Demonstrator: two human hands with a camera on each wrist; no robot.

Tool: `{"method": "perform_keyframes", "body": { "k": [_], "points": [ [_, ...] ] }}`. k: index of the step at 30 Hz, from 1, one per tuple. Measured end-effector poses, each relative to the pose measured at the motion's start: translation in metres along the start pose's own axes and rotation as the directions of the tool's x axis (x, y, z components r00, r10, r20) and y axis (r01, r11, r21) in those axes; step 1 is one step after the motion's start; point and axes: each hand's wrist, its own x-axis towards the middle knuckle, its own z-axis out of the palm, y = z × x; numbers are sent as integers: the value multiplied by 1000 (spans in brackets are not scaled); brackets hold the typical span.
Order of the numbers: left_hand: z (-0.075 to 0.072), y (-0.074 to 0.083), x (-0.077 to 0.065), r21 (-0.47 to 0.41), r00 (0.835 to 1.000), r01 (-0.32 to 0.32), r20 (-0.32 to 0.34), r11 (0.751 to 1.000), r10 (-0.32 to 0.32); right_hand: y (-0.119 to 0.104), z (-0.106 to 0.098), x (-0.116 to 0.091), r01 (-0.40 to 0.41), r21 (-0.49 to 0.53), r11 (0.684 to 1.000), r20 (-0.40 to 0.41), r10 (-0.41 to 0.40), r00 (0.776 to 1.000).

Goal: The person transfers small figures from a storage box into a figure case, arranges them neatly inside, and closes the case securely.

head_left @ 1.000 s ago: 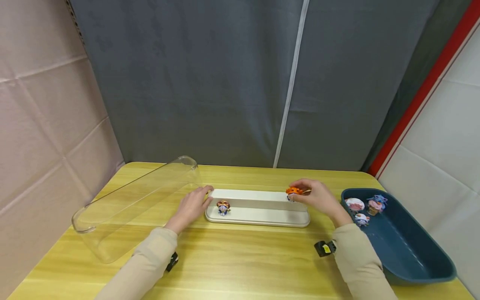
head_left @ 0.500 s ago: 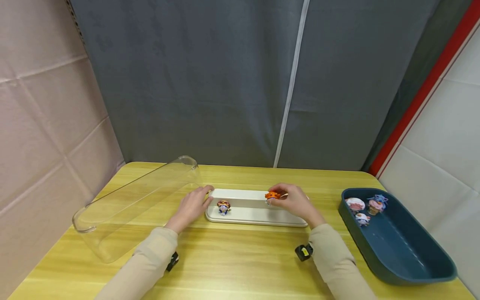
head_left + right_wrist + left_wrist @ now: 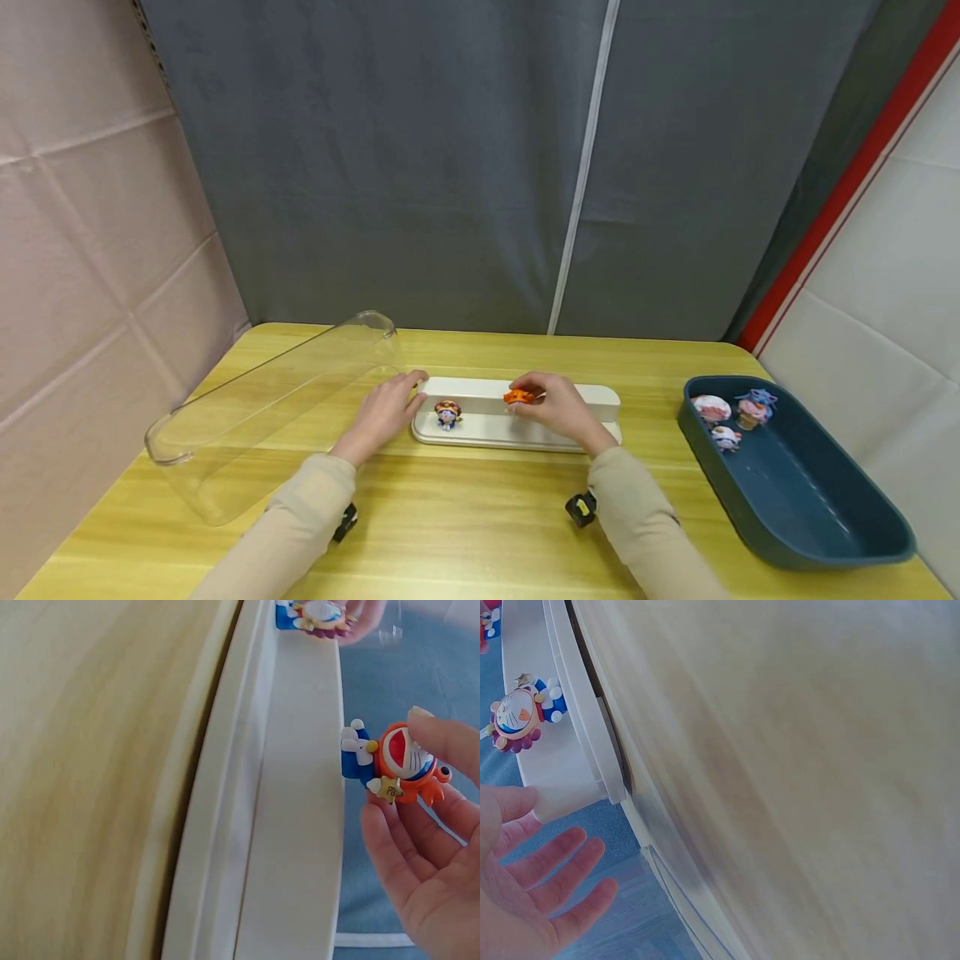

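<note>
My right hand (image 3: 561, 410) pinches a small figurine (image 3: 401, 757) with an orange crab-like hood, blue body and star charm between thumb and fingers. It is upright over the white stepped display base (image 3: 487, 431), its feet right at the step's edge in the right wrist view. A second figurine (image 3: 447, 415), with a reddish-brown ruffled hood, stands on the base's lower front level near the left end. There my left hand (image 3: 381, 419) rests its thumb and index fingertip against the base's end, the other fingers (image 3: 559, 889) extended and spread.
A clear plastic cover (image 3: 277, 408) lies slanted on the wooden table (image 3: 450, 517) at left. At right stands a dark blue bin (image 3: 795, 492) holding several items, among them a blue-topped figurine (image 3: 753, 408) and a pink-and-white piece (image 3: 711, 408). A grey curtain (image 3: 412, 167) hangs behind.
My right hand has carried the orange-hooded figurine leftward along the base, from its right end to near the middle. My left hand and the other figurine have stayed put.
</note>
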Motion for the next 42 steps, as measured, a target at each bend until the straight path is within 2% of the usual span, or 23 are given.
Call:
{"method": "perform_keyframes", "body": {
  "k": [11,18,27,30,37,42],
  "points": [
    [-1,1,0,-11,1000,5,6,1000,-5,-5,22,5,-4,-58,998,7,5,1000],
    [0,0,0,-2,1000,-9,-9,1000,9,-9,34,9,33,-134,990,16,-32,999],
    [1,-1,-1,-7,1000,-14,-19,1000,14,-8,46,12,17,-140,990,30,-13,999],
    [1,-1,-1,-10,1000,-16,-18,1000,16,-10,50,12,-4,-153,988,20,7,1000],
    [1,-1,-1,-9,1000,-21,-19,1000,21,-11,55,12,20,-225,974,-11,-23,1000],
    [0,-1,-1,-14,999,-25,-21,1000,25,-13,56,11,2,-251,968,-41,-13,999]
  ]
}}
